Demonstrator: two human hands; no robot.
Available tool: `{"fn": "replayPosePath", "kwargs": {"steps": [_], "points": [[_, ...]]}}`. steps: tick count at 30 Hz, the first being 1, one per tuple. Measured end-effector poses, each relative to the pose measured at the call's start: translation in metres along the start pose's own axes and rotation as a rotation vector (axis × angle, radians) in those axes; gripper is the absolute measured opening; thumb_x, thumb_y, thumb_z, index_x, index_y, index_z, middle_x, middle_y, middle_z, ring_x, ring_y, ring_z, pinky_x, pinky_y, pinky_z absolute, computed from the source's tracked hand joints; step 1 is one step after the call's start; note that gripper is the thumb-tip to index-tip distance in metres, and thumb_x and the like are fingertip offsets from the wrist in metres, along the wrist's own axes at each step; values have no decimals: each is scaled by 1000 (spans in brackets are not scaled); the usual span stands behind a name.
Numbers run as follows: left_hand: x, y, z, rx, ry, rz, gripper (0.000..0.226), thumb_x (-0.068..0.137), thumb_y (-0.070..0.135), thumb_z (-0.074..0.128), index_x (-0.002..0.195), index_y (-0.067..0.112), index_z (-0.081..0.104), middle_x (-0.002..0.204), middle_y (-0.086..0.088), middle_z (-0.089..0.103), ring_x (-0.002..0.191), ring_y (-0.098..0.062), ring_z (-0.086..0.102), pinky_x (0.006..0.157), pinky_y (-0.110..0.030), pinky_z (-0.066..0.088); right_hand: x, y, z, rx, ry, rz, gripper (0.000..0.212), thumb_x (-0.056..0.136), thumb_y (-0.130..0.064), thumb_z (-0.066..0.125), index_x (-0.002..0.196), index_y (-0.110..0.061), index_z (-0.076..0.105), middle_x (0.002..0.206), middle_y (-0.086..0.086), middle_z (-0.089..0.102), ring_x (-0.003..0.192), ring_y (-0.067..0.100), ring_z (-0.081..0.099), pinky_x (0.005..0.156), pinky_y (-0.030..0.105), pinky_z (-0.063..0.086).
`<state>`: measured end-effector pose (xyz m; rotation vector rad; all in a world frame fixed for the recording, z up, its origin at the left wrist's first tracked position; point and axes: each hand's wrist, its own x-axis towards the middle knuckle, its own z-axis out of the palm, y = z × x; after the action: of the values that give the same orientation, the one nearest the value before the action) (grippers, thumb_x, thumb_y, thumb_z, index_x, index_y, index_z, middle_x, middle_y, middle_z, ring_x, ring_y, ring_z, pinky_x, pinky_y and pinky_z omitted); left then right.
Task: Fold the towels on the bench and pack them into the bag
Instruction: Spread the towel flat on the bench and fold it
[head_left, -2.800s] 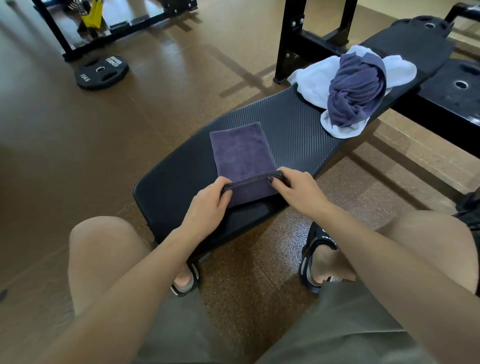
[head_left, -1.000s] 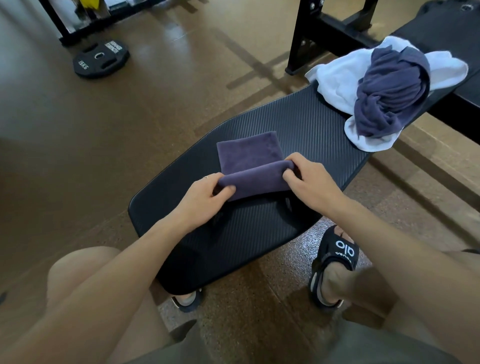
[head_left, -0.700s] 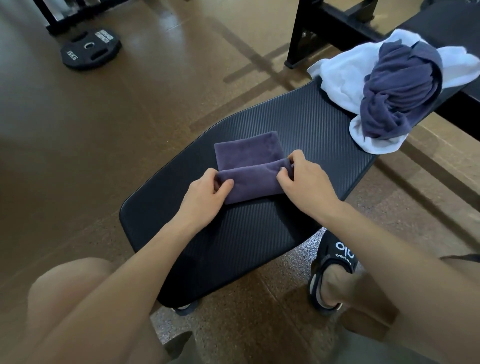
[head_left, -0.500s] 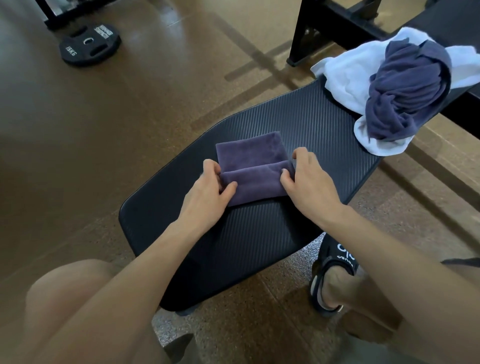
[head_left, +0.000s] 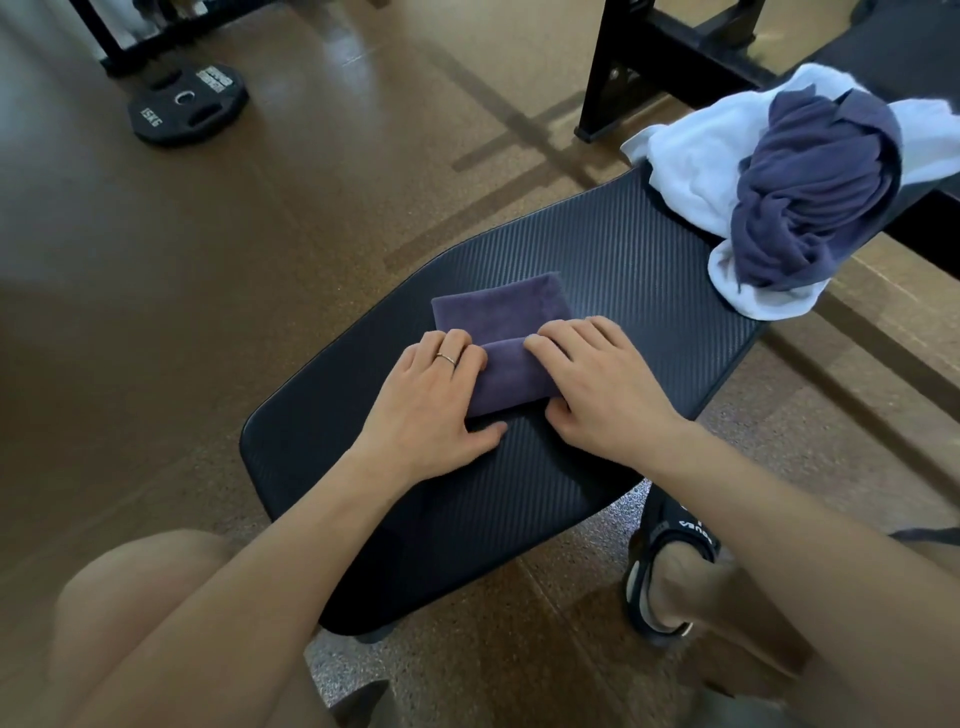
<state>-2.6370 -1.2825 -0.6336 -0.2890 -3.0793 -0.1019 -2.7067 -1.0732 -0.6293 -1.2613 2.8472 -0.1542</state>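
Both hands lie flat, fingers straight: left hand (head_left: 434, 400) and right hand (head_left: 605, 387) press the folded purple towel (head_left: 506, 343) onto the bench (head_left: 649, 270). At the far right, a crumpled blue towel (head_left: 810, 192) sits on a white towel (head_left: 696, 161).

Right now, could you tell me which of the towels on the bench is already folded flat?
The small purple towel under both hands; the blue towel and white towel lie crumpled together at the far end.

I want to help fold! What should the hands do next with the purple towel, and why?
Probably press the fold flat. Both hands, left and right, lie with straight fingers on the purple towel, whose near flap is folded over only partway on the bench. Two crumpled towels wait.
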Motion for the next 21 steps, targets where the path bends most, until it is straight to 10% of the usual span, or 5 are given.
{"fn": "replayPosePath", "kwargs": {"steps": [13,21], "points": [[24,-19,-25,-618,-132,-428,8,90,32,53,95,27,57,83,7,66,77,-13,63,64,-33,49,22,17,-14,672,131,346,15,90,-28,58,104,-22,57,95,-6,64,89,13,59,78,35,49],[32,-22,-14,-590,-178,-443,19,94,31,53,113,28,49,95,3,61,87,-17,59,73,-35,48,25,16,2,509,95,403,29,101,-39,53,121,-19,49,114,1,52,97,24,55,80,40,47]]}}
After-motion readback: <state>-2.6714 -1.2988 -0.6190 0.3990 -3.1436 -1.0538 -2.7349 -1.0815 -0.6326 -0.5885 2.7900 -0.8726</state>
